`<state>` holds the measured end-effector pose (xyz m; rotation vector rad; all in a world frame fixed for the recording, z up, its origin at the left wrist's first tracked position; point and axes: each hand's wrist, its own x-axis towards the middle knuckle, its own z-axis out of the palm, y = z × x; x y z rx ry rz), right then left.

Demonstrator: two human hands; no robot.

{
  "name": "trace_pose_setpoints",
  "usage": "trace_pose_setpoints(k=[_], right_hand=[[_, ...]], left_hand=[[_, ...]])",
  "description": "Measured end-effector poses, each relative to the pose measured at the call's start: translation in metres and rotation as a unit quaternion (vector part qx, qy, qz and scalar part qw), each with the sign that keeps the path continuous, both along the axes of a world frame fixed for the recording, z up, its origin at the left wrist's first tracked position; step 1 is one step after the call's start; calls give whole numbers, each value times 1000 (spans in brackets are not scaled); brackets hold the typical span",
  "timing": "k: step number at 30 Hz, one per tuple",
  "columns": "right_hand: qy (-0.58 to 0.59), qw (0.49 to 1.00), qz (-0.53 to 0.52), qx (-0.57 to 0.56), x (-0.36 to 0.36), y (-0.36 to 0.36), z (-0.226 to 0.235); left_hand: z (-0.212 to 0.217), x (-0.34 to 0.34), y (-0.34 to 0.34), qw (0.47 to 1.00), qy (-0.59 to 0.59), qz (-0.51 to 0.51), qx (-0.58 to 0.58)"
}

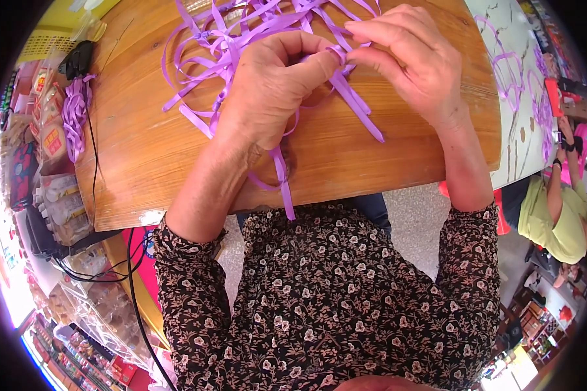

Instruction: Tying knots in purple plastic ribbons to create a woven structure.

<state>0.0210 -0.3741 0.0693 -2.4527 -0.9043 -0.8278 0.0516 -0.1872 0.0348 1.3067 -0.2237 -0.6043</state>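
Observation:
Purple ribbon (355, 104) lies in loose loops and strands over the wooden table, and part of it is between my two hands. My left hand (267, 85) pinches a piece of it between thumb and forefinger, beside a small loop or knot. Close to that spot, my right hand (417, 68) has its thumb and forefinger brought together on the ribbon; its other fingers are bent above. Below my hands, two strand ends slant down to the right. Another strand end (284, 182) hangs past the table's near edge. The exact shape of the knot is hidden by my fingertips.
The wooden table (143, 163) carries a bundle of purple ribbon (76, 117) at its left, with a black cable. Packaged goods (62, 202) crowd the left side. More ribbon (509, 78) lies on a white marbled table (525, 140) at right, near a person in a yellow-green top (554, 221).

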Motion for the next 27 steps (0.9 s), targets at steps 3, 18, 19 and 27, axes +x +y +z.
trace_pose_setpoints(k=[3, 18, 19, 27], right_hand=[[90, 983, 25, 156, 4, 0, -25], [418, 778, 44, 467, -2, 7, -23], [417, 778, 44, 467, -3, 5, -22], [467, 713, 109, 512, -1, 6, -26]], left_hand=[[1, -4, -5, 999, -24, 46, -7], [1, -8, -8, 992, -12, 44, -118], [0, -7, -8, 988, 19, 14, -153], [-6, -10, -8, 964, 72, -1, -255]])
